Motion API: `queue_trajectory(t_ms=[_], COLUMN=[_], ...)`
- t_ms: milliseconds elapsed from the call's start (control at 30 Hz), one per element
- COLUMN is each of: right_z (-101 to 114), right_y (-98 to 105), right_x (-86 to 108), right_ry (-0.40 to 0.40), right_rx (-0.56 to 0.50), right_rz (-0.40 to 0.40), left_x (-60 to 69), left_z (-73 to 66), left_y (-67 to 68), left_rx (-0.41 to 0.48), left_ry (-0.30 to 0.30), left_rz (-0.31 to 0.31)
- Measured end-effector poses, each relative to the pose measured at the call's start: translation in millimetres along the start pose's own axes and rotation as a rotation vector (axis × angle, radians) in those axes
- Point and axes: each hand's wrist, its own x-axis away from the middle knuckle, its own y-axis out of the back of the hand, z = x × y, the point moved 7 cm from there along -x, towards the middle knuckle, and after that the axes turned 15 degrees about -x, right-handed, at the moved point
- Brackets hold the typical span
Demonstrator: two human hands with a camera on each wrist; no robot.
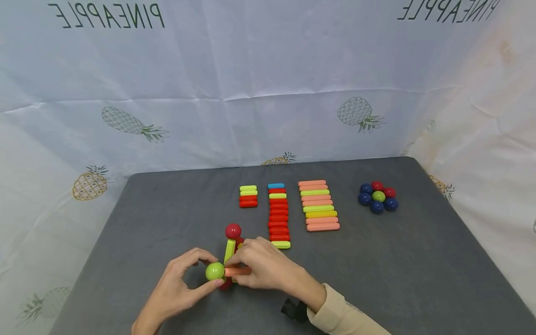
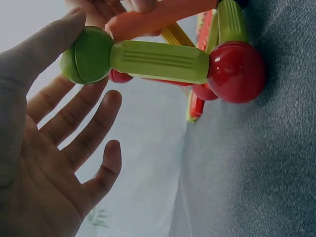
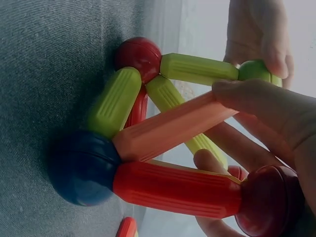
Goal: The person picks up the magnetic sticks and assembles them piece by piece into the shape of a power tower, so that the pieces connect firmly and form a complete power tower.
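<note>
A small frame of building rods and balls stands on the dark table. My left hand point(image 1: 177, 281) pinches the green ball point(image 2: 91, 54) at its top between thumb and fingers. A yellow-green rod point(image 2: 160, 61) joins that ball to a red ball point(image 2: 237, 73) on the table. With thumb and fingertips, my right hand point(image 1: 268, 267) holds a salmon rod point(image 3: 173, 126). That rod slants from a dark blue ball point(image 3: 84, 168) up towards the green ball; fingers hide its upper end in the right wrist view. A red rod point(image 3: 177, 190) links the blue ball to a dark red ball point(image 3: 269, 200).
Behind the hands lie a short row of yellow-green and red rods point(image 1: 248, 197), a longer mostly red row point(image 1: 278, 217) and a mostly salmon row point(image 1: 319, 203). A cluster of balls point(image 1: 377, 208) sits far right. A patterned cloth point(image 1: 259, 70) hangs behind the table.
</note>
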Motion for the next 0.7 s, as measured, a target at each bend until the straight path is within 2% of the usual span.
queue_trajectory(t_ms=[367,533,633,700], right_z=[-1,-2,-4,-8], right_y=[0,5,15,25], right_x=[1.5,3.0,6.4,9.4], right_ry=[-0.007,0.007,0.004,0.0], right_rx=[0.009,-0.069,-0.142,-0.181], right_rz=[-0.024,-0.048,-0.088,-0.142], left_x=[-0.3,-0.7,-0.7,-0.5], left_z=[-0.8,0.0,1.1,2.3], left_y=[-1.9,-4.0,-6.7,-9.3], left_rx=[0.016,-0.004,-0.033,-0.049], left_ry=[0.001,0.014,0.051,0.082], left_rz=[-0.013,-0.008,0.027,0.061])
